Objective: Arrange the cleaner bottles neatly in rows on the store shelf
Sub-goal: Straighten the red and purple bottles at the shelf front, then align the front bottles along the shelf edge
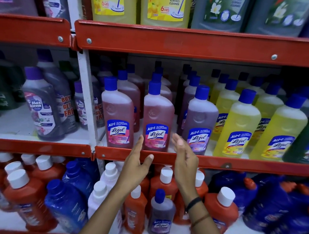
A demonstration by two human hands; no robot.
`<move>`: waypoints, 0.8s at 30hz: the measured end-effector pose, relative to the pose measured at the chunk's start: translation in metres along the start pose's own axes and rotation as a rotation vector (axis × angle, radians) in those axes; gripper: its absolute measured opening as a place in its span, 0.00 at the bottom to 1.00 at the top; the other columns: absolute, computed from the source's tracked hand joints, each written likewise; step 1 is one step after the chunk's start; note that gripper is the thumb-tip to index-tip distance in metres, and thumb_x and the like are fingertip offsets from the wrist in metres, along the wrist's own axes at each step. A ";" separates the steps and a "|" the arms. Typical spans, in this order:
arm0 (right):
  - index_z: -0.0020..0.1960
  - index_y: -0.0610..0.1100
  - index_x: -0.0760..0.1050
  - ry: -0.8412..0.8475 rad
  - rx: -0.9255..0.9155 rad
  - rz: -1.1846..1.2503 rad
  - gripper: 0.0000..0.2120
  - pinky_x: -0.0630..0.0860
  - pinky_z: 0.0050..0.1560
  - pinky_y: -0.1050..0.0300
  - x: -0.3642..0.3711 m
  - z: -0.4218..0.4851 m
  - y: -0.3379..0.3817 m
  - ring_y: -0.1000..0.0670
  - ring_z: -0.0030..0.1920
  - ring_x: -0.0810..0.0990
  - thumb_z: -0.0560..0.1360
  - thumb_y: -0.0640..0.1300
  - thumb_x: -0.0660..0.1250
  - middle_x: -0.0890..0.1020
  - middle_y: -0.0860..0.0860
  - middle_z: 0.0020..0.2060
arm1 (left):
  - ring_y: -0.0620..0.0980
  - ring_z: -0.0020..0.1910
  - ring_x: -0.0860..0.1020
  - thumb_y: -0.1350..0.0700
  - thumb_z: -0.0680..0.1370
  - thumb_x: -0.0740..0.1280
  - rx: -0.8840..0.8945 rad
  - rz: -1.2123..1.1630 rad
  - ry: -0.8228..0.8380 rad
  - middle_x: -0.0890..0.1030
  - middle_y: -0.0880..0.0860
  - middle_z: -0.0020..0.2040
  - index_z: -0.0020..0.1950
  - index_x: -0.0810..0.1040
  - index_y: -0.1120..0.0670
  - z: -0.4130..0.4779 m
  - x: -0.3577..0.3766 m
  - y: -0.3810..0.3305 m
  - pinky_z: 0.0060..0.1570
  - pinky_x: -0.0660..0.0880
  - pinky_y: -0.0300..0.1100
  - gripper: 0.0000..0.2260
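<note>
Partly hidden pink bottle (157,117) behind hands (137,163).

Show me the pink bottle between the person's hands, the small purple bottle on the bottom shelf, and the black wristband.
Pink blue-capped cleaner bottle (158,117): head view, on its translucent body above the label.
Small purple blue-capped bottle (162,211): head view, on its body.
Black wristband (193,203): head view, on the band at the right wrist.
</note>
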State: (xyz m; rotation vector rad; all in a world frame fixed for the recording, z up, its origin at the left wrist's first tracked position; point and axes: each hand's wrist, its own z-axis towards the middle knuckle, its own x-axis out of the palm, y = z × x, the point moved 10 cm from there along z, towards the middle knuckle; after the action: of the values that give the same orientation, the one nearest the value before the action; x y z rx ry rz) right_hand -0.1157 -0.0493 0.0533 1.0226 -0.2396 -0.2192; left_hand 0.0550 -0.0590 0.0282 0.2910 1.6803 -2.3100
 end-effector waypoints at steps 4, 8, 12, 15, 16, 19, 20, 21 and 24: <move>0.61 0.43 0.76 -0.250 -0.206 -0.030 0.17 0.73 0.61 0.55 -0.062 -0.005 0.018 0.50 0.61 0.77 0.79 0.49 0.55 0.81 0.47 0.58 | 0.41 0.68 0.68 0.55 0.76 0.63 0.186 -0.068 -0.288 0.73 0.48 0.68 0.68 0.70 0.50 -0.021 -0.005 -0.031 0.68 0.67 0.44 0.19; 0.70 0.44 0.66 -0.188 -0.118 -0.030 0.25 0.64 0.61 0.74 -0.083 0.014 0.006 0.67 0.65 0.68 0.77 0.55 0.54 0.71 0.51 0.68 | 0.44 0.72 0.65 0.49 0.75 0.62 0.222 -0.155 -0.067 0.68 0.48 0.73 0.71 0.66 0.46 -0.016 0.054 -0.044 0.70 0.65 0.48 0.24; 0.69 0.53 0.64 -0.034 -0.002 -0.082 0.29 0.65 0.70 0.58 -0.082 0.029 -0.019 0.63 0.67 0.68 0.74 0.67 0.52 0.70 0.54 0.69 | 0.42 0.76 0.54 0.46 0.73 0.63 0.139 -0.191 0.114 0.56 0.47 0.78 0.71 0.54 0.34 0.001 0.101 -0.037 0.75 0.55 0.55 0.30; 0.68 0.55 0.68 0.043 0.053 -0.011 0.31 0.69 0.69 0.48 -0.085 0.036 -0.035 0.53 0.68 0.72 0.72 0.72 0.53 0.75 0.51 0.67 | 0.42 0.76 0.54 0.47 0.73 0.65 0.084 -0.215 0.185 0.54 0.47 0.79 0.70 0.51 0.29 0.009 0.115 -0.033 0.75 0.55 0.55 0.32; 0.67 0.54 0.69 0.057 0.062 0.014 0.32 0.71 0.67 0.51 -0.086 0.036 -0.036 0.53 0.67 0.74 0.71 0.72 0.53 0.76 0.51 0.65 | 0.42 0.76 0.55 0.48 0.73 0.65 0.067 -0.227 0.189 0.55 0.48 0.79 0.71 0.51 0.30 0.010 0.116 -0.033 0.75 0.56 0.54 0.33; 0.64 0.54 0.72 0.070 0.081 0.057 0.28 0.75 0.56 0.65 -0.088 0.037 -0.034 0.56 0.61 0.78 0.73 0.69 0.53 0.80 0.53 0.59 | 0.42 0.74 0.60 0.58 0.77 0.65 0.014 -0.290 0.188 0.57 0.51 0.78 0.74 0.49 0.41 0.011 0.115 -0.034 0.73 0.59 0.45 0.34; 0.62 0.56 0.73 0.074 0.085 0.063 0.25 0.75 0.54 0.67 -0.087 0.036 -0.032 0.57 0.60 0.78 0.73 0.67 0.53 0.80 0.54 0.57 | 0.42 0.73 0.61 0.62 0.78 0.64 0.002 -0.303 0.192 0.58 0.51 0.78 0.76 0.49 0.45 0.010 0.115 -0.035 0.72 0.61 0.41 0.33; 0.61 0.57 0.73 0.073 0.081 0.054 0.23 0.75 0.54 0.67 -0.088 0.036 -0.031 0.57 0.60 0.78 0.73 0.67 0.53 0.80 0.54 0.57 | 0.41 0.73 0.62 0.64 0.79 0.63 -0.004 -0.306 0.195 0.59 0.50 0.77 0.77 0.49 0.48 0.009 0.115 -0.036 0.70 0.62 0.39 0.33; 0.61 0.58 0.72 0.081 0.091 0.057 0.20 0.75 0.54 0.68 -0.087 0.037 -0.030 0.58 0.60 0.78 0.75 0.63 0.53 0.80 0.52 0.59 | 0.40 0.71 0.65 0.67 0.79 0.63 0.008 -0.311 0.184 0.62 0.50 0.76 0.77 0.50 0.50 0.010 0.115 -0.040 0.67 0.65 0.35 0.33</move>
State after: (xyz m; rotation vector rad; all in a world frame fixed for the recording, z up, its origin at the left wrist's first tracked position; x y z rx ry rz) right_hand -0.2117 -0.0692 0.0373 1.1109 -0.2067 -0.1154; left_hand -0.0670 -0.0680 0.0302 0.2672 1.9243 -2.5801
